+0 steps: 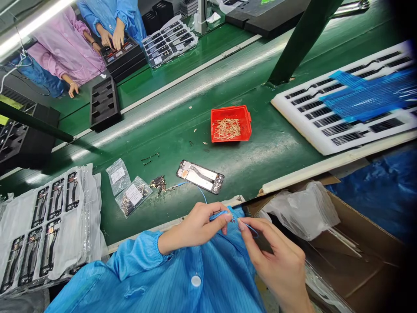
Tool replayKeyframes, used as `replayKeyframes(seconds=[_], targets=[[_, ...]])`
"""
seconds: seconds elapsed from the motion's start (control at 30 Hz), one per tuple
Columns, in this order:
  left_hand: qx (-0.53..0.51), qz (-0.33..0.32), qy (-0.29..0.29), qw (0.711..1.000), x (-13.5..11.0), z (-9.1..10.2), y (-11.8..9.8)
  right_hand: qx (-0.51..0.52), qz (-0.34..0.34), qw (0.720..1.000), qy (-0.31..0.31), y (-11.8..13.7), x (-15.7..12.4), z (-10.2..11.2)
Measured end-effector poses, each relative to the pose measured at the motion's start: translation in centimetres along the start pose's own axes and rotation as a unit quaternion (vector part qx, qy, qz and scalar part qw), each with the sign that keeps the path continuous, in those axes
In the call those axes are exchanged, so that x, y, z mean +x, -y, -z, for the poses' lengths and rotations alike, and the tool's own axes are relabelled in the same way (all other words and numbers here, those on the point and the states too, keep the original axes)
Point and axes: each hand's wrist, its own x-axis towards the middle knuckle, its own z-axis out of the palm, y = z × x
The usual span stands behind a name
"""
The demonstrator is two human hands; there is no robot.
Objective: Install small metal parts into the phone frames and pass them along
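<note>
My left hand is closed in a pinch on a blue coiled cord just above my blue smock. My right hand pinches the thin straight end of the same cord near my left fingertips. The cord runs up onto the green belt toward a small pile of metal parts. An opened phone frame lies on the belt just beyond my hands. A red bin with thin brass-coloured parts sits farther back.
Two small plastic bags of parts lie left of the phone. Bagged black frames sit at the left edge. A cardboard box with plastic wrap is at my right. A white tray lies far right. Two co-workers' hands work at black trays across the belt.
</note>
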Motion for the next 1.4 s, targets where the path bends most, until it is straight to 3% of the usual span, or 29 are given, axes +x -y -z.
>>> replayKeyframes(seconds=[0.27,0.57,0.73,1.13,1.27,1.33,1.4], targets=[[0.182,-0.057,0.083,0.978,0.1,0.9,-0.5,0.012,0.046,0.996,0.075,-0.9,0.6,0.7],[0.230,-0.077,0.100,0.965,-0.2,0.6,-0.5,0.011,0.074,0.990,0.116,-1.5,1.1,1.2],[0.266,-0.108,0.121,0.950,-0.1,0.3,0.2,0.030,0.066,0.992,0.104,-0.8,1.3,0.7],[0.126,-0.074,0.082,0.986,-0.2,0.6,0.1,0.071,0.014,0.992,0.100,-1.8,0.7,0.7],[0.065,-0.061,0.054,0.995,-0.3,0.6,0.2,0.148,-0.030,0.984,0.099,-2.3,0.2,0.8],[0.028,-0.052,0.033,0.998,-0.5,0.6,0.1,0.207,-0.077,0.974,0.057,-2.5,-0.3,0.6],[0.009,-0.050,0.013,0.999,-0.6,0.7,-0.1,0.245,-0.124,0.961,-0.024,-2.4,-0.7,0.2]])
